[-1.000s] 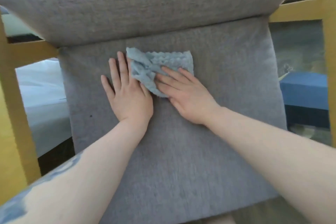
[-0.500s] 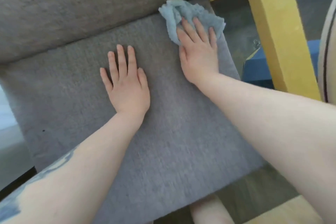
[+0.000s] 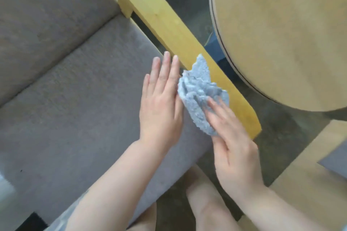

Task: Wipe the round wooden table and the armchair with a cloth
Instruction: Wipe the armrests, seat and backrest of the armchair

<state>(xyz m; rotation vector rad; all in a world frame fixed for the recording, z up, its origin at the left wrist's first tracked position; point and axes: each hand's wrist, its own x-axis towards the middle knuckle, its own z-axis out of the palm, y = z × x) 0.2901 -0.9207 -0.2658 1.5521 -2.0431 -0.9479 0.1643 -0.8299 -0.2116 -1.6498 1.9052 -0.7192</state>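
The cloth (image 3: 201,95) is bunched into a crumpled, ridged wad of pale blue-grey, nubbly fabric with scalloped edges, and it is found at the right edge of the seat cushion (image 3: 78,110), where the cushion meets the yellow wooden armrest (image 3: 169,24). Part of it is lifted against the armrest's inner side and top, one pointed corner standing up over the wood. It is pressed there by the right hand (image 3: 232,142), whose fingers are laid out nearly straight over the lower part of the wad rather than curled round it; a flat press of this kind is judged to suit wiping along the rail. The left hand (image 3: 161,103) is rested flat on the cushion just beside the cloth, fingers straight and together, nothing being held; it is probably placed so as a brace while the body leans over the armchair.

The grey back cushion (image 3: 47,15) is seen beyond the seat, toward the far left. The round wooden table (image 3: 281,33) stands apart from the armrest on the right, with dark floor (image 3: 187,2) between them. Its top is seen bare and matte, and whether it has been wiped cannot be told.
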